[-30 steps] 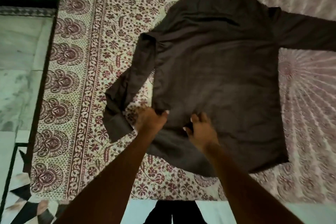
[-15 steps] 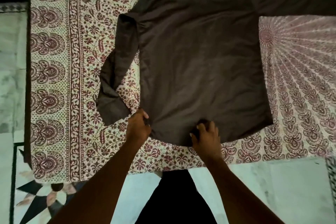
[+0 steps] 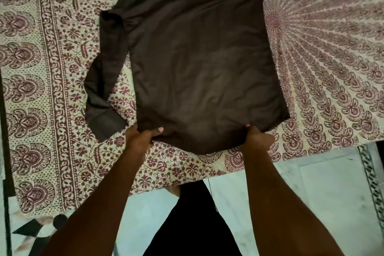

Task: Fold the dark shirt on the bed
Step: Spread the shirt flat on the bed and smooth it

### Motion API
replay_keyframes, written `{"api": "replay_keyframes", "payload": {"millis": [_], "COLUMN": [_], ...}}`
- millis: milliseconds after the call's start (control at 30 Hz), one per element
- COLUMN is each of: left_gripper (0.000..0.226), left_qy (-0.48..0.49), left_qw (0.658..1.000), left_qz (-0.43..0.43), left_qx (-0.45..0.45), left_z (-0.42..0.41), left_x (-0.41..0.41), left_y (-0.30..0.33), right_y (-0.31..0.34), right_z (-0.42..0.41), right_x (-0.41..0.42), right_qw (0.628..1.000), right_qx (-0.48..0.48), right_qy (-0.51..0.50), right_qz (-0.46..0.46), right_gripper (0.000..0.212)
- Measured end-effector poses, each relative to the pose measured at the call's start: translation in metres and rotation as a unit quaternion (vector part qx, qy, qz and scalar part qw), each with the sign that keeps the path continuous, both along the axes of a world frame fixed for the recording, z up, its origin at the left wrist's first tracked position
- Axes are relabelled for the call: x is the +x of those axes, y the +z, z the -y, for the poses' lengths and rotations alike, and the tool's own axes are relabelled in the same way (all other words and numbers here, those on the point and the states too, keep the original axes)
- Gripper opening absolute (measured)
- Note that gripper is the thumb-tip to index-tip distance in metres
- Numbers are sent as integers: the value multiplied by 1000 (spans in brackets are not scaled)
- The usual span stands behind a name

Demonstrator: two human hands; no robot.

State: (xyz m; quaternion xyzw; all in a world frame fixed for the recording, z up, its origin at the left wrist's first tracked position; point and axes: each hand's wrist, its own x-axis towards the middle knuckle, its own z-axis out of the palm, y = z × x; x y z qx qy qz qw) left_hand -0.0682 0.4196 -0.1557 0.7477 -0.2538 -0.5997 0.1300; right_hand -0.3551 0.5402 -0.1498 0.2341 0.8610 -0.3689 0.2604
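The dark brown long-sleeved shirt (image 3: 199,54) lies spread flat on the bed, its hem toward me. One sleeve bends down along its left side, with the cuff near the hem; the other sleeve stretches off to the upper right. My left hand (image 3: 143,137) pinches the hem near its left corner, thumb on top. My right hand (image 3: 256,137) grips the hem farther right, fingers tucked under the cloth. The collar is cut off by the top of the view.
The bed is covered by a cream sheet with maroon floral print (image 3: 49,93). Its near edge (image 3: 187,183) runs just below my hands. Pale marble floor (image 3: 311,193) lies beyond it, with my dark clothing (image 3: 193,224) between my forearms.
My hands have drawn the hem toward the bed's near edge and straightened it. My right hand has slid right along the hem, so the hands are wider apart. The body lies smoother.
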Motion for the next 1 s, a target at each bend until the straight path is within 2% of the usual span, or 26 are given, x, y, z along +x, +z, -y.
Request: {"api": "replay_keyframes", "payload": {"millis": [67, 133, 200, 267, 367, 500, 600, 667, 733, 900, 933, 1000], "left_gripper": [36, 42, 53, 43, 33, 23, 36, 44, 44, 34, 34, 34], "left_qy": [62, 92, 131, 150, 145, 171, 204, 214, 216, 214, 215, 215], "left_qw": [993, 987, 985, 981, 977, 972, 965, 960, 958, 958, 958, 958], "left_qz": [-90, -116, -99, -115, -154, -158, -166, -178, -187, -189, -190, -190], "left_qx": [44, 58, 62, 48, 39, 27, 11, 17, 19, 17, 16, 14], "left_z": [-4, -7, -10, -13, -18, -25, -23, -22, -21, -23, -23, -23], "left_x": [2, 8, 9, 4, -8, -10, -7, -6, -6, -11, -12, -12], "left_y": [1, -5, -7, -6, 1, -4, -8, -7, -6, -3, -1, -1], "right_y": [-2, -5, -8, -4, -5, -2, 0, 0, -2, -6, -5, -3], "right_z": [-10, -19, -26, -33, -40, -44, -42, -37, -33, -17, -11, 0], "right_x": [-4, -3, 2, 4, 2, 11, 18, 25, 32, 40, 42, 47], "right_qw": [995, 992, 989, 979, 956, 904, 882, 884, 886, 846, 847, 874], "right_qx": [-71, -105, -134, -163, -239, -333, -351, -350, -353, -434, -434, -397], "right_qy": [-66, -61, -57, -52, 18, 44, 49, 49, 27, -61, -55, -21], "right_qz": [-24, -27, 38, 114, 168, 265, 309, 308, 299, 303, 301, 278], "right_gripper": [41, 32, 34, 43, 56, 51, 44, 39, 42, 55, 57, 60]}}
